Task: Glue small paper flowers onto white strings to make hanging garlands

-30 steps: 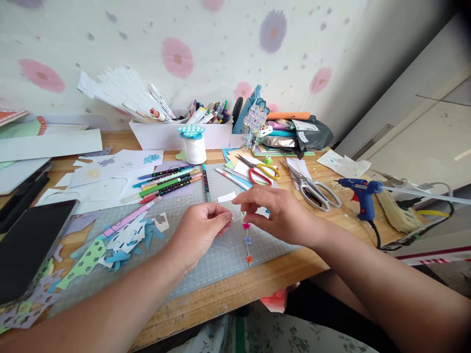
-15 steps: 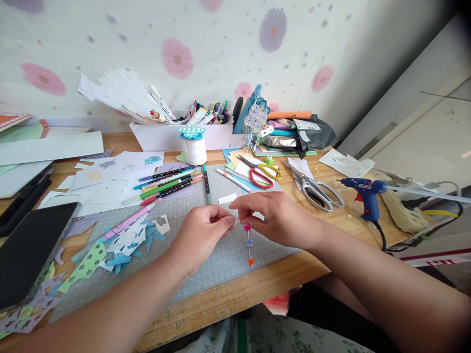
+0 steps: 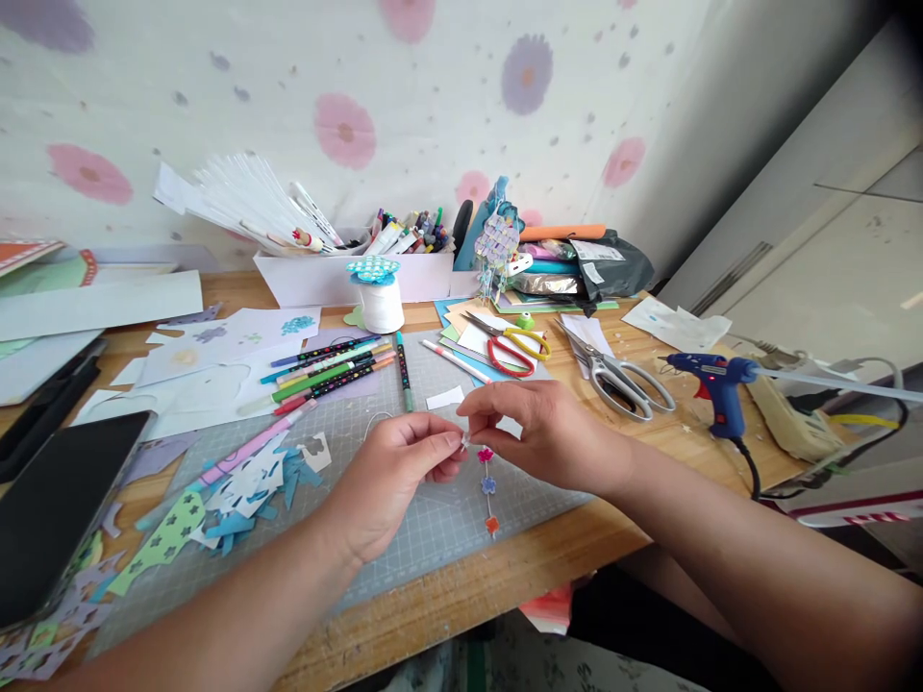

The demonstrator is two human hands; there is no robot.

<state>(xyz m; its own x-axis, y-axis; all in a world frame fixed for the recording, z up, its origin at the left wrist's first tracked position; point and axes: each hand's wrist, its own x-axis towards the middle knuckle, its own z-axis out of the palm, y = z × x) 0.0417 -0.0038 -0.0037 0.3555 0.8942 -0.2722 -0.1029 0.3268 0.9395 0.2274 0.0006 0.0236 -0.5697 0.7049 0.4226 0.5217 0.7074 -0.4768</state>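
My left hand (image 3: pixel 393 471) and my right hand (image 3: pixel 548 428) meet over a grey cutting mat (image 3: pixel 425 519), fingertips pinched together on a thin thread. From the pinch hangs a short string of small paper flowers (image 3: pixel 488 485): a pink one, a purple one and an orange one at the bottom. The thread loops back over the mat behind my left hand. Both hands are closed in a pinch.
Coloured markers (image 3: pixel 328 365) lie on the mat's far side, paper scraps (image 3: pixel 237 481) to the left. Red-yellow scissors (image 3: pixel 509 341), grey scissors (image 3: pixel 620 380) and a blue glue gun (image 3: pixel 710 380) sit on the right. A thread spool (image 3: pixel 381 298), a white pen box (image 3: pixel 346 269) and a black tablet (image 3: pixel 50 500) are nearby.
Both hands have drawn closer together and slightly nearer to me, and the flower string now hangs a little lower over the mat.
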